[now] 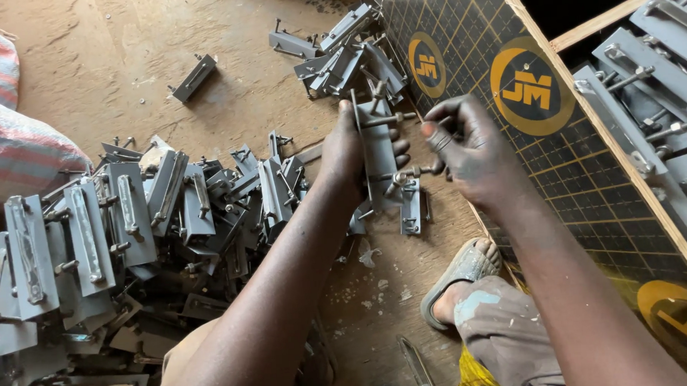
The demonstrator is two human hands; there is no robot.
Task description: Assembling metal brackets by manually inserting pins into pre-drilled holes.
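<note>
Head view: a heap of grey painted flat steel latch plates (pixel 124 239) spreads at nine o'clock on the dusty wooden floor (pixel 111 64), and a dark gridded board crate (pixel 508 111) rises at two o'clock. At centre, the left hand (pixel 346 151) is wrapped around one grey steel plate with bolts (pixel 380 150); the right hand (pixel 468 154) pinches its bolt.

A big heap of grey metal brackets (pixel 117 246) covers the dirt floor (pixel 110 49) at left, and a smaller pile (pixel 346 52) lies near the top. One bracket (pixel 193 78) lies apart. A striped sack (pixel 11 144) sits at the left edge. A dark gridded board (pixel 492 89) forms the wall of a wooden box (pixel 619 12) holding more brackets (pixel 652 83).
</note>
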